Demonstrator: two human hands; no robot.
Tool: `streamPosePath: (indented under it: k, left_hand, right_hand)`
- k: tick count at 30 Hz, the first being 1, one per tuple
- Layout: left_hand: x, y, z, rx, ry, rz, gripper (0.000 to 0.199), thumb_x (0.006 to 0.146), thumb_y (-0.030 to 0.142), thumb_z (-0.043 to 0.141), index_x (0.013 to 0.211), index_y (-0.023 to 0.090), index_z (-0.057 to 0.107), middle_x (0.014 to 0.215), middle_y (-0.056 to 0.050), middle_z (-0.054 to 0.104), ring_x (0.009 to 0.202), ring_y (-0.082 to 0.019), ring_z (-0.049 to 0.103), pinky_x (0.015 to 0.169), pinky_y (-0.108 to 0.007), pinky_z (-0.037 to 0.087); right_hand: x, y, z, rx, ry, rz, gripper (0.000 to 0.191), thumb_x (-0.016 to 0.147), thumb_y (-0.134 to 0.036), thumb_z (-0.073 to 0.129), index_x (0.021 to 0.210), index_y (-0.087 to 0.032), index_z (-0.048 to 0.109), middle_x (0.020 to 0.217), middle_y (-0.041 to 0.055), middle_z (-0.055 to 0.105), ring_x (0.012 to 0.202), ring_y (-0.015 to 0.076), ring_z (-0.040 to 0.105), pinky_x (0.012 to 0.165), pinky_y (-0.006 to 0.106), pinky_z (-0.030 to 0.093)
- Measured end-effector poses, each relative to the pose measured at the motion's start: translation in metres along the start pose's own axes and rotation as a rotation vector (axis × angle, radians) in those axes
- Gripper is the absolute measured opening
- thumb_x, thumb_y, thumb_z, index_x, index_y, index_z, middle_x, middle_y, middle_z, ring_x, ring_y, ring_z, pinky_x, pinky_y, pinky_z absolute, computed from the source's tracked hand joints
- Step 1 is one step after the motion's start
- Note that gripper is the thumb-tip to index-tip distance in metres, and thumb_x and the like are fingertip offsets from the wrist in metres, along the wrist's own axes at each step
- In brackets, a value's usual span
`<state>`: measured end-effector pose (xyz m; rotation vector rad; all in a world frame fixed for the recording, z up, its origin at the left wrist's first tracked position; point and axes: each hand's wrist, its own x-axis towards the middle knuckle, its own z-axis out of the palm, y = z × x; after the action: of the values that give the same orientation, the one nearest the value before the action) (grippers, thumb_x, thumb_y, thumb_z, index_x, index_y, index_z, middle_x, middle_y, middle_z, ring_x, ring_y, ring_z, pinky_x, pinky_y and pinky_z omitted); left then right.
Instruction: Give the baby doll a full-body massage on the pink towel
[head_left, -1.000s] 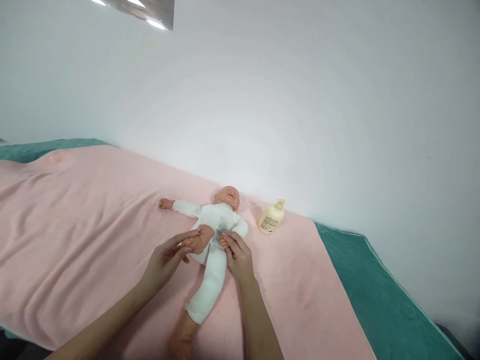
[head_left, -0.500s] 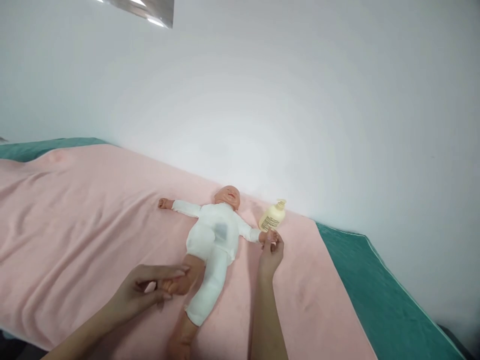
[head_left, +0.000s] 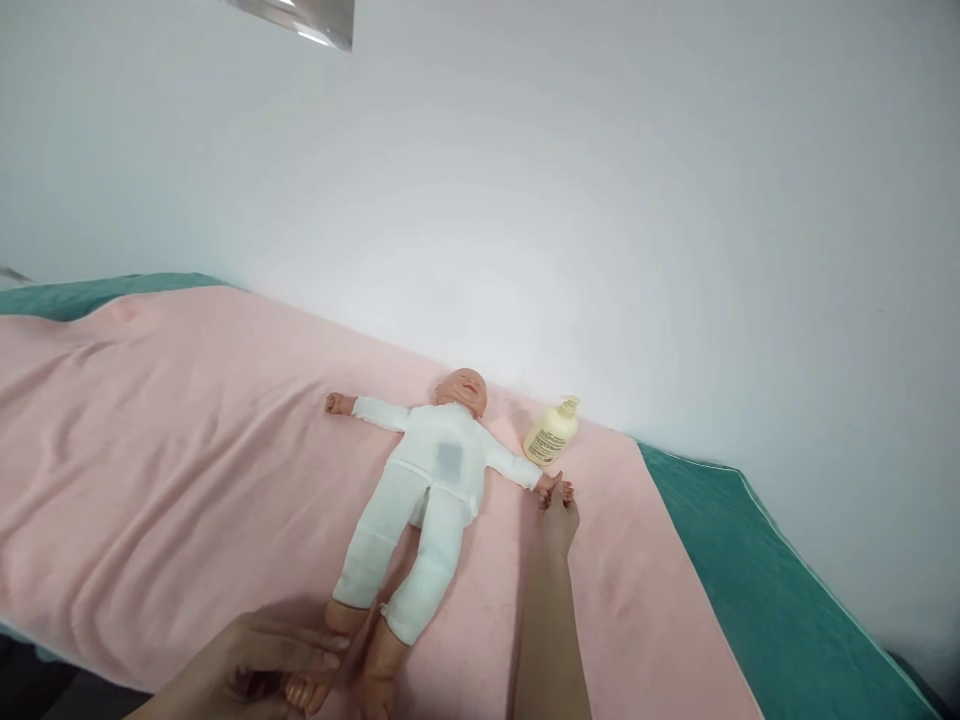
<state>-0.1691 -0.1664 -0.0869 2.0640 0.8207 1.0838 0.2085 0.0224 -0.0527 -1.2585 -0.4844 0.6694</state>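
A baby doll lies on its back on the pink blanket, head toward the wall. Its body and limbs are covered in white cloth with a grey square patch on the chest. At the bottom, my left hand is closed around the foot of the leg on the left, fingers across the ankle. That leg lies stretched out toward me. My right hand pinches the doll's hand on the right, with that arm extended sideways. Just behind this hand a pale yellow pump bottle stands on the blanket.
Green cloth shows beyond the blanket on the right and at the far left. A white wall rises directly behind the doll and bottle. Something shiny hangs at the top left.
My left hand has moved down toward me with the doll's foot, and the bent leg is now straight. My right hand keeps the doll's hand, slightly lower and further right.
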Motion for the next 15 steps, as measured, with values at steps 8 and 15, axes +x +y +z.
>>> streamPosePath:
  k: [8, 15]
  left_hand:
    - [0.006, 0.002, -0.010, 0.030, 0.011, 0.034, 0.036, 0.093, 0.034, 0.051, 0.128, 0.040, 0.058, 0.118, -0.001, 0.067, 0.106, -0.026, 0.065, 0.085, -0.031, 0.057]
    - [0.048, 0.011, -0.017, 0.017, 0.269, 0.071, 0.040, 0.086, 0.016, 0.060, 0.121, 0.035, 0.065, 0.117, -0.001, 0.067, 0.099, -0.023, 0.068, 0.075, -0.024, 0.059]
  right_hand:
    - [-0.018, -0.014, 0.007, -0.065, -0.015, -0.108, 0.053, 0.071, -0.058, 0.070, 0.099, -0.014, 0.058, 0.076, 0.0020, 0.063, 0.058, 0.0112, 0.059, 0.054, 0.022, 0.051]
    - [-0.067, -0.020, 0.028, -0.176, -0.261, -0.469, 0.044, 0.084, -0.040, 0.062, 0.122, -0.019, 0.057, 0.111, 0.0095, 0.062, 0.085, 0.0167, 0.062, 0.068, 0.027, 0.052]
